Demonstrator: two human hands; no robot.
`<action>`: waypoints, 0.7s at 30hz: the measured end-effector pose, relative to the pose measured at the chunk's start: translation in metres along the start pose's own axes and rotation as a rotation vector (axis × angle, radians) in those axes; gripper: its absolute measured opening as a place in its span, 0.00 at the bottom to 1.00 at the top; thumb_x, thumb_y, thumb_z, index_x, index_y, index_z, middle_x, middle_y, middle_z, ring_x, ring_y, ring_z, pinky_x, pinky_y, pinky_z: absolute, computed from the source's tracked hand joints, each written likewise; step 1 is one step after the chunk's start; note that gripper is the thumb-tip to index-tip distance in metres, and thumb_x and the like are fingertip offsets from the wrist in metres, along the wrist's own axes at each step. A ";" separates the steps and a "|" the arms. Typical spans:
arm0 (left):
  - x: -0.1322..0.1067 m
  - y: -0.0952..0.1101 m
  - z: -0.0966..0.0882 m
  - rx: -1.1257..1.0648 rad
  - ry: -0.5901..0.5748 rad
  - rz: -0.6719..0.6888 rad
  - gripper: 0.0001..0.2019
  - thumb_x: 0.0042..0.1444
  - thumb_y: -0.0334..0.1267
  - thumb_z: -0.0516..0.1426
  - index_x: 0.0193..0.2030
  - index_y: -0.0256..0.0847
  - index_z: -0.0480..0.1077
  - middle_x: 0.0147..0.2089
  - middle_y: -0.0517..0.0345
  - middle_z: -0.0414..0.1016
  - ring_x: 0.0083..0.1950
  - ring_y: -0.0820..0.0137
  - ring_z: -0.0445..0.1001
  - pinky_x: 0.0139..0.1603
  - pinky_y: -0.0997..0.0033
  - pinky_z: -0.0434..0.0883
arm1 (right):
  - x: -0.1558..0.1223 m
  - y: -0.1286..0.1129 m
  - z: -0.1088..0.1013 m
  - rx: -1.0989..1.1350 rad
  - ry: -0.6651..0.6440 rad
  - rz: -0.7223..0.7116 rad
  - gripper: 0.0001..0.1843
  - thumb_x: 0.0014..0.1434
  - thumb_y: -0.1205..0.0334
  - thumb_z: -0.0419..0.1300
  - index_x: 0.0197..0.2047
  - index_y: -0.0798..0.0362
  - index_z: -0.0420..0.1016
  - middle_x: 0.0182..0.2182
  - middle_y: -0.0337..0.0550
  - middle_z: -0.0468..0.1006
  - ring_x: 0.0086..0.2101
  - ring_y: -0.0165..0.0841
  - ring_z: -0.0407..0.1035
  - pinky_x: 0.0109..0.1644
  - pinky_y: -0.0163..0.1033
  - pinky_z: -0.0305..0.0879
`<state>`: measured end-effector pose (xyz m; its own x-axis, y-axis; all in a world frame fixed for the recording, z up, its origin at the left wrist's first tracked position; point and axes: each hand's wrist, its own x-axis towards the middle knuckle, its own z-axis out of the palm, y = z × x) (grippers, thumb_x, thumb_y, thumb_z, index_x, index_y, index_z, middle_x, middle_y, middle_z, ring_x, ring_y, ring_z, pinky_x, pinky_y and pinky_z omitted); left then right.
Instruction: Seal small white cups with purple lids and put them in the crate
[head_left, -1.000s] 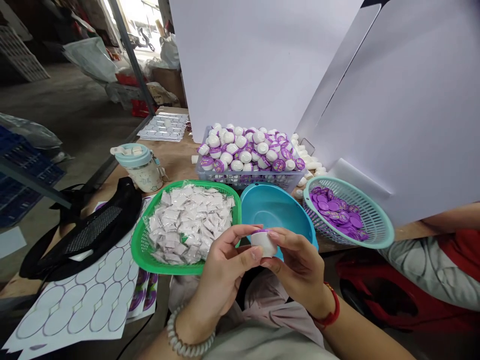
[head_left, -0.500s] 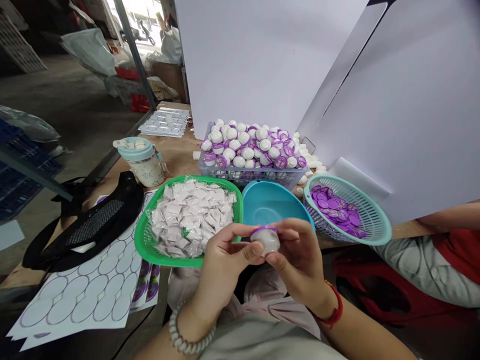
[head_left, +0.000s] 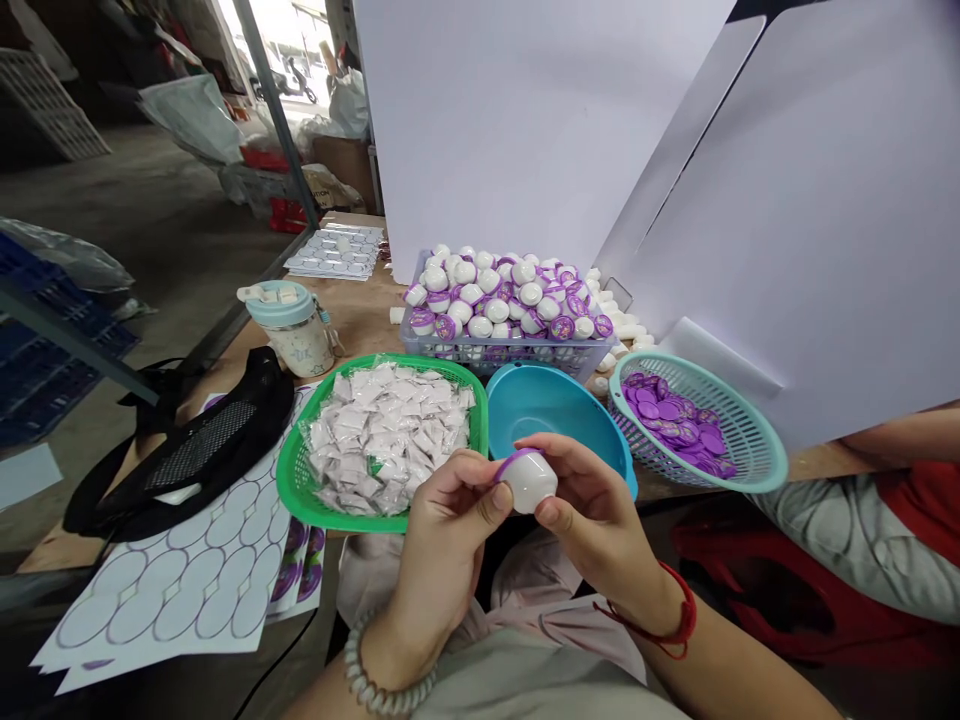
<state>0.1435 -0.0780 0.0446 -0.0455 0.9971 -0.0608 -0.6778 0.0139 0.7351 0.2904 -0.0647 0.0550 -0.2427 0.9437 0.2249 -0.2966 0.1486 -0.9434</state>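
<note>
Between my two hands is a small white round container with a purple lid (head_left: 531, 482), tilted so the lid faces up and to the left. My left hand (head_left: 454, 515) pinches it at the lid side with thumb and fingers. From the other side, my right hand (head_left: 596, 515) grips the white body, thumb in front and fingers behind. Both hands are just in front of a blue bowl (head_left: 536, 405), whose visible inside is bare. Left of them stands a green basket (head_left: 289, 480) filled with small clear-wrapped white packets (head_left: 390, 425).
Behind the bowl, a lilac crate (head_left: 510, 350) is heaped with similar containers (head_left: 487, 290). A pale green basket (head_left: 757, 450) of purple lids (head_left: 675, 420) stands right. A lidded cup (head_left: 296, 330), black mesh bag (head_left: 202, 440) and printed sheets (head_left: 172, 590) lie left. A person's arm (head_left: 900, 440) shows far right.
The container has turned in my fingers, its purple lid tipping to the left and more of the white body showing. Both hands keep their hold. The view has shifted slightly.
</note>
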 end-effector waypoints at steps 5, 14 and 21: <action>-0.003 -0.010 -0.005 0.128 0.114 0.032 0.17 0.47 0.52 0.77 0.32 0.42 0.81 0.31 0.64 0.74 0.35 0.75 0.71 0.38 0.80 0.71 | -0.001 0.006 0.007 -0.100 -0.022 -0.054 0.17 0.68 0.49 0.69 0.57 0.44 0.76 0.43 0.43 0.81 0.42 0.34 0.76 0.45 0.35 0.76; 0.058 0.054 -0.087 1.594 0.046 0.169 0.26 0.60 0.40 0.63 0.66 0.48 0.78 0.72 0.45 0.72 0.71 0.43 0.69 0.70 0.42 0.67 | 0.091 0.017 -0.047 -0.716 0.013 -0.414 0.16 0.69 0.55 0.66 0.58 0.43 0.77 0.50 0.47 0.81 0.49 0.41 0.78 0.52 0.44 0.77; 0.088 0.076 -0.111 2.119 0.016 -0.177 0.28 0.53 0.27 0.65 0.61 0.50 0.80 0.71 0.49 0.75 0.70 0.42 0.71 0.62 0.45 0.73 | 0.270 -0.017 -0.086 -1.115 0.179 -0.372 0.27 0.61 0.63 0.67 0.64 0.50 0.78 0.56 0.51 0.82 0.54 0.45 0.76 0.64 0.52 0.72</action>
<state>0.0068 0.0023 0.0200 -0.1024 0.9757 -0.1935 0.9744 0.1376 0.1778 0.3090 0.2132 0.1109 -0.1526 0.8026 0.5766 0.6671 0.5141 -0.5391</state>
